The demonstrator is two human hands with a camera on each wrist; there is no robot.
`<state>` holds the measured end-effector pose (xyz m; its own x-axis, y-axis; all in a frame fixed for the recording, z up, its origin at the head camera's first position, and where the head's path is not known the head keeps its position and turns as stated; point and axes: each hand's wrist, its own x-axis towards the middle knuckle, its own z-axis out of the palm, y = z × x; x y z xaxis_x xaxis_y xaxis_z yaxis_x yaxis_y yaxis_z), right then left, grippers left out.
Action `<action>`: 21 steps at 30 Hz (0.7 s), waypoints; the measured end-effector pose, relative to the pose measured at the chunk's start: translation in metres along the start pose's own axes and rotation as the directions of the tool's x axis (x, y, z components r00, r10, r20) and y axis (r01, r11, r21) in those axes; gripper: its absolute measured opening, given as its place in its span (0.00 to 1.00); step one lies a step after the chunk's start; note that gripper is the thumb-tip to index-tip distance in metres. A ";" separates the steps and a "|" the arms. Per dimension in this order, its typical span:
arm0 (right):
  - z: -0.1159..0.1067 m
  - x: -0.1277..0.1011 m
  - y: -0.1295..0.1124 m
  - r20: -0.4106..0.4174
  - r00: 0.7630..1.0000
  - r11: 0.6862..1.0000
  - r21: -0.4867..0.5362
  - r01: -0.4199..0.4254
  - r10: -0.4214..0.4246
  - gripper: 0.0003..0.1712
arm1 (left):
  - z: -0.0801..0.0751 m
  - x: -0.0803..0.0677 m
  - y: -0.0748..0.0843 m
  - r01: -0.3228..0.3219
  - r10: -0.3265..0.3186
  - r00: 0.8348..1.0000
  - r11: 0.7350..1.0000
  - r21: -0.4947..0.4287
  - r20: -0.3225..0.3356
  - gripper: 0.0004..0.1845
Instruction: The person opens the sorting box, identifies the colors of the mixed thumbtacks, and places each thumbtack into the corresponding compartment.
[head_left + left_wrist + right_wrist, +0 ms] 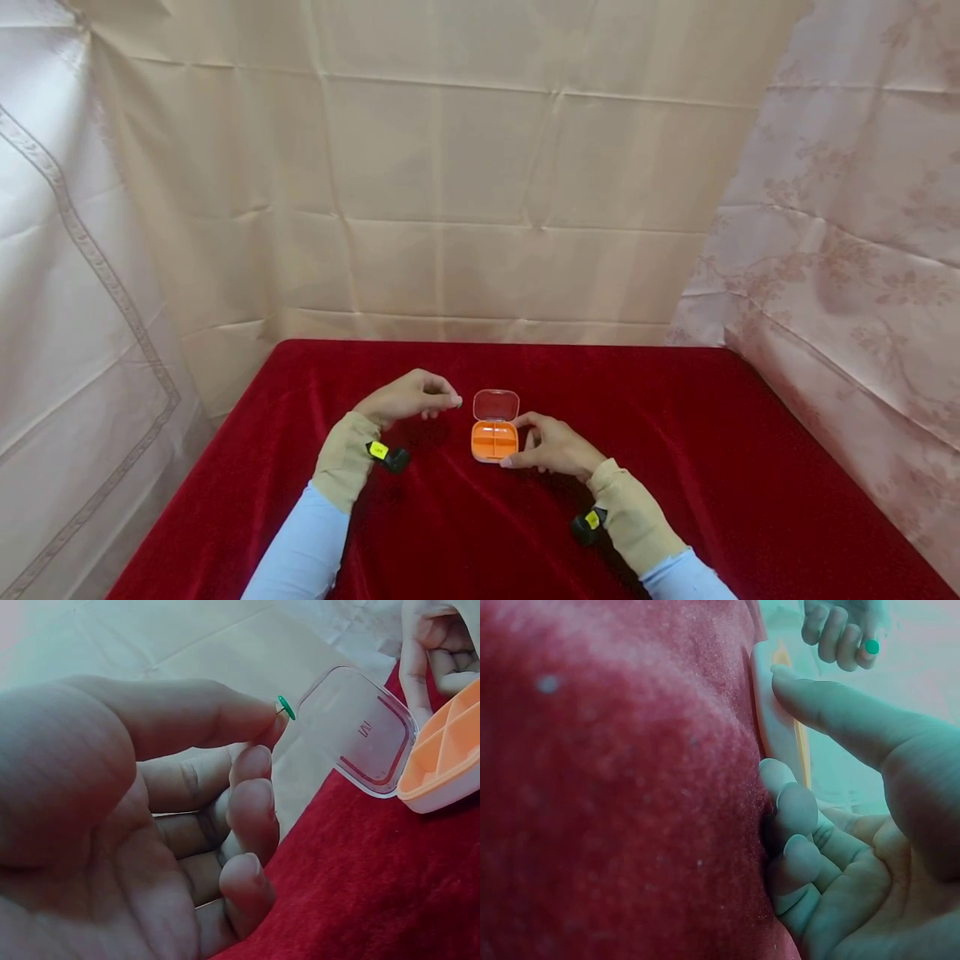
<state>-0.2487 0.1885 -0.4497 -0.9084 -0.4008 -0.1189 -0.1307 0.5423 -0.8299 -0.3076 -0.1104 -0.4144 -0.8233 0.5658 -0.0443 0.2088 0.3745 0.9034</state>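
Note:
A small orange pill box (494,439) with a clear hinged lid (496,405) lies open on the red cloth (675,467); its divided tray (448,754) shows in the left wrist view. My left hand (411,397) hovers just left of the lid and pinches a tiny green push pin (286,707) between thumb and forefinger. The pin's green head (871,646) also shows in the right wrist view. My right hand (553,446) rests on the cloth against the box's right side, thumb (832,712) on its edge (769,712), fingers curled.
The red cloth covers the whole table, whose edges (247,392) fall away left and right. Cream and floral drapes (825,250) hang close behind and on both sides. A small black device (390,456) sits at each wrist.

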 end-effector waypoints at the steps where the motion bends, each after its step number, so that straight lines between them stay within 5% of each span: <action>1: 0.000 0.000 0.000 0.001 1.000 1.000 0.000 -0.001 0.001 0.38 | 0.001 0.000 0.000 0.001 -0.001 1.000 1.000 -0.002 0.001 0.10; 21: 0.000 0.001 0.002 0.000 1.000 1.000 -0.017 -0.006 0.006 0.37 | 0.010 0.004 0.004 -0.010 0.009 1.000 1.000 0.024 0.023 0.10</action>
<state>-0.2501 0.1893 -0.4512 -0.9091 -0.3978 -0.1234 -0.1325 0.5572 -0.8197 -0.3047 -0.0991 -0.4152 -0.8093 0.5857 -0.0458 0.2292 0.3865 0.8934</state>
